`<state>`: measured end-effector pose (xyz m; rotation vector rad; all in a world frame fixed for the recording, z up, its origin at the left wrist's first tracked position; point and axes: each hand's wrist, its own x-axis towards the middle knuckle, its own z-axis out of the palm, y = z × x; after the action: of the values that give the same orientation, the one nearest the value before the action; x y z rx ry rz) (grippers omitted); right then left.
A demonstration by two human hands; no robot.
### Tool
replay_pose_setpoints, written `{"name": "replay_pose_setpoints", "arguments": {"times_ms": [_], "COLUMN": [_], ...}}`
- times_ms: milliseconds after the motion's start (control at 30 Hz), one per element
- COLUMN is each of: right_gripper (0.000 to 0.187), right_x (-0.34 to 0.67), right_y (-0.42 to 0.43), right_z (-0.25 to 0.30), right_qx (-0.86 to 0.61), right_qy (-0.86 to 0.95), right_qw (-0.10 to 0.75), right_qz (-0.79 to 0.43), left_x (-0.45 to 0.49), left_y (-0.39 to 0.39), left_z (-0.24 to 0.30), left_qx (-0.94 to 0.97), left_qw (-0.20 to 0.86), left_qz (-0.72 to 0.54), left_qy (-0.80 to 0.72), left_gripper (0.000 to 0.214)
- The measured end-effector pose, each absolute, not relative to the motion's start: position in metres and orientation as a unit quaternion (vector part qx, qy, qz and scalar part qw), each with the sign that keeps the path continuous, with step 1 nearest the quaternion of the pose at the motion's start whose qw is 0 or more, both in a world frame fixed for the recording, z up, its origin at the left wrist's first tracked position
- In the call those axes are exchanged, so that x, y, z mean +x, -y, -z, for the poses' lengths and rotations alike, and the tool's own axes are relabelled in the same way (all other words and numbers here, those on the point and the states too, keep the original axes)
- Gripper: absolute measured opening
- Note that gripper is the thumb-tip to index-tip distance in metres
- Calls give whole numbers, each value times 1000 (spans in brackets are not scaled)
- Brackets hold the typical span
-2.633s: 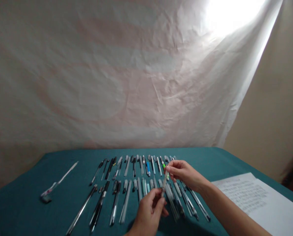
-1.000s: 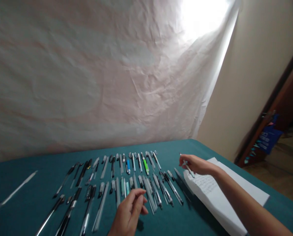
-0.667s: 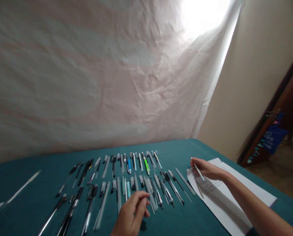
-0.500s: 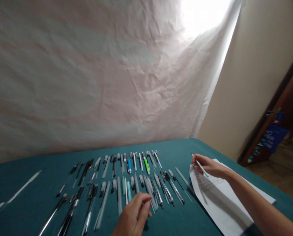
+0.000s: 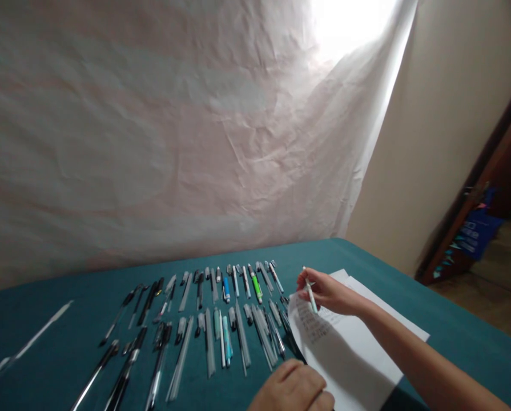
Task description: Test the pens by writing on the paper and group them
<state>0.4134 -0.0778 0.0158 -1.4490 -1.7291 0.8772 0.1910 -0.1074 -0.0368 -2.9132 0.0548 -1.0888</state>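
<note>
Bottom centre, left hand (image 5: 292, 391): knuckles up, fingers curled under, against the near left edge of the paper (image 5: 353, 359); any hold cannot be told.
Paper: lower right, on the teal cloth (image 5: 67, 308), overlapping the right end of the pen rows (image 5: 241, 337).
Right hand (image 5: 330, 292): at the paper's far left corner, fingers closed on a white pen (image 5: 310, 294), nearly upright.
Pen rows: two, lower centre.
Backdrop (image 5: 152, 142): creased white sheet filling the upper frame.

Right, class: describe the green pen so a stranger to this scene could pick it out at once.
On the teal table, pens lie in two rows. Follow the far row towards its right end, short of the white paper. The green pen there is the only bright green one; its neighbours are clear or white.
</note>
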Motion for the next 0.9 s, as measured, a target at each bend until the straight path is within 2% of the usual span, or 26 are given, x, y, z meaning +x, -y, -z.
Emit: {"name": "replay_pose_setpoints", "arguments": {"times_ms": [67, 233, 333, 500, 667, 800, 900], "right_gripper": [31, 51, 56, 41, 28, 26, 28], "right_x": [419, 464, 494, 515, 517, 520, 522], "right_y": [81, 95, 110, 137, 147, 147, 145], "right_z": [-17, -11, 8, 44, 60, 65, 67], "right_qx": [-572, -612, -652, -701, -688, -692, -695], "right_qy": [659, 561, 513, 490, 502, 490, 480], "right_qw": [375, 498, 497, 474, 491, 500, 505], "right_qz": [-312, -251, -255, -210, -184, -174, -177], "left_x": [198, 210, 214, 216, 210, 204, 200], "left_y": [106, 105, 106, 107, 105, 99, 94], "left_z": [44, 57, 61, 58, 50, 48, 46], "left_qx": [-925, -924, -930, -938, -947, -964, -976], "left_qw": [54, 81, 71, 53, 31, 2, -13], "left_qz": [375, 373, 359, 340, 319, 265, 219], "left_qy": [-21, -33, -36, -36, -16, -6, -11], "left_gripper": [27, 20, 21, 25, 26, 26, 34]}}
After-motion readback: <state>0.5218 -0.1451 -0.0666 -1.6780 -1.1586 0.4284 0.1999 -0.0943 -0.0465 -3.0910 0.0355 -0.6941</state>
